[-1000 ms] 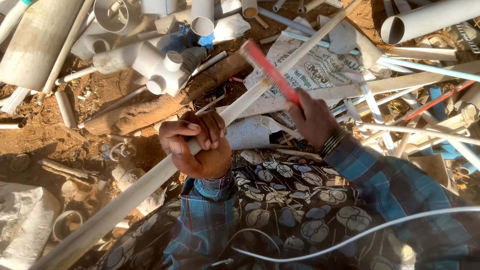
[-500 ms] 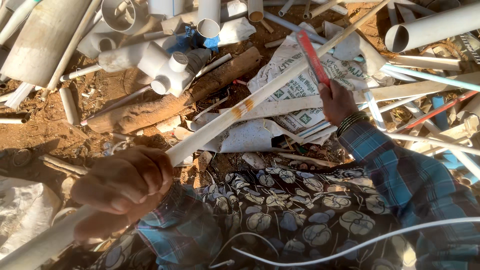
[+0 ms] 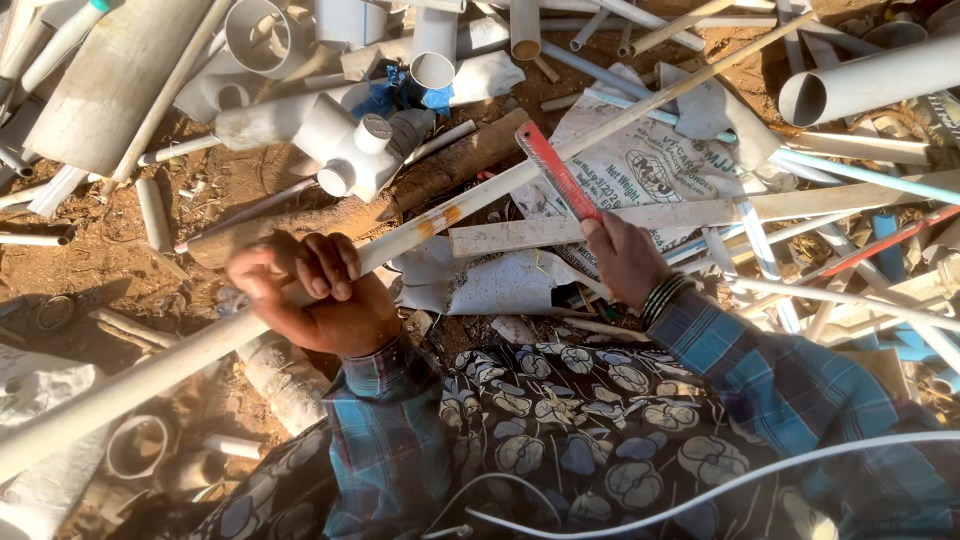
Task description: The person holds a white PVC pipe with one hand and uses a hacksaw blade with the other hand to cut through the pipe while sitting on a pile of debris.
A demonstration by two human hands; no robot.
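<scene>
My left hand (image 3: 315, 295) grips a long thin white pipe (image 3: 480, 195) that runs diagonally from the lower left to the upper right. The pipe has an orange-brown stain near its middle. My right hand (image 3: 625, 258) holds a red hacksaw blade (image 3: 557, 172), whose far end lies against the pipe. Both arms wear blue checked sleeves, and bangles sit on the right wrist. A dark floral cloth (image 3: 540, 450) covers my lap.
White pipe offcuts and fittings (image 3: 355, 150) lie heaped on reddish soil. A printed sack (image 3: 640, 165) and a flat wooden strip (image 3: 640, 222) lie under the blade. A wide pipe (image 3: 870, 85) rests at upper right, a brown log (image 3: 370, 210) behind my left hand.
My left hand has slid up along the pipe from the lower left toward the middle. My right hand with the blade has moved left and now meets the pipe.
</scene>
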